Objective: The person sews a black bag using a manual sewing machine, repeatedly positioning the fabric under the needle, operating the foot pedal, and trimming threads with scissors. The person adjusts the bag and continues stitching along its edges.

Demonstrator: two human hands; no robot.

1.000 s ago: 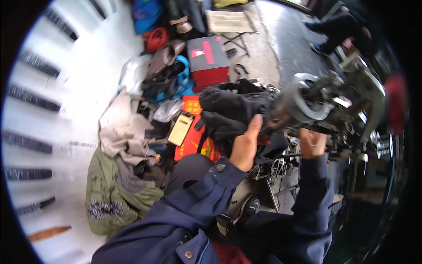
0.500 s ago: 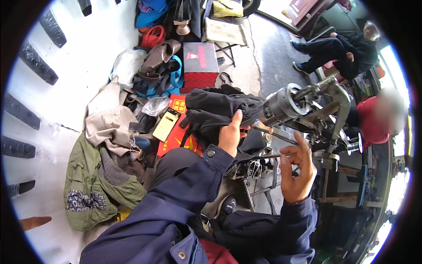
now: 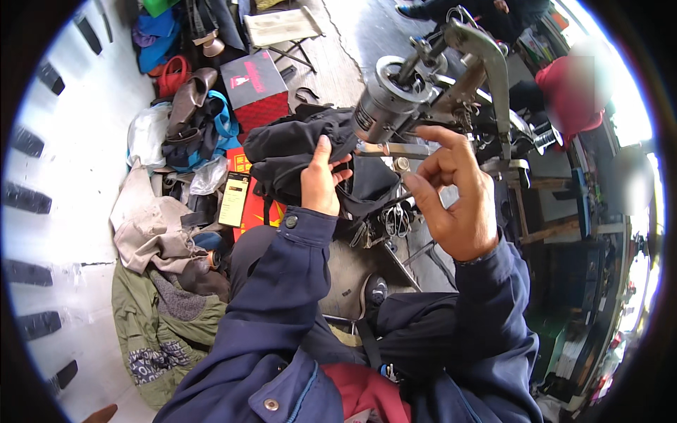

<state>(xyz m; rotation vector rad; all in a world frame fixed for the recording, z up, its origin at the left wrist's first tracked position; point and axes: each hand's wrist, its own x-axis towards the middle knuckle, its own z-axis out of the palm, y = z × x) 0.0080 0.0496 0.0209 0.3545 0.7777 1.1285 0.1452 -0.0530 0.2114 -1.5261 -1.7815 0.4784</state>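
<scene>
A black fabric bag (image 3: 289, 158) lies bunched across the machine's work arm, its folds under the machine head. My left hand (image 3: 321, 185) grips the bag's near side, thumb up on the cloth and fingers curled around the edge. The grey metal sewing machine (image 3: 386, 106), with a round drum-shaped head, stands right of the bag. My right hand (image 3: 458, 201) is raised at the near side of the machine, index finger by its lower parts. Its thumb and other fingers bend together near a thin dark strip; what is between them is hidden.
Left lie a beige cloth (image 3: 151, 222), a green jacket (image 3: 144, 310) and a yellow card (image 3: 233, 199). Beyond the bag are a red-and-black box (image 3: 254, 88) and a folding stool (image 3: 283, 29). A person in red (image 3: 568, 95) is at the right.
The view has shifted, so the bag and machine appear further left and higher. My left hand keeps its grip on the bag. My right hand's fingers have bent more, close to the machine.
</scene>
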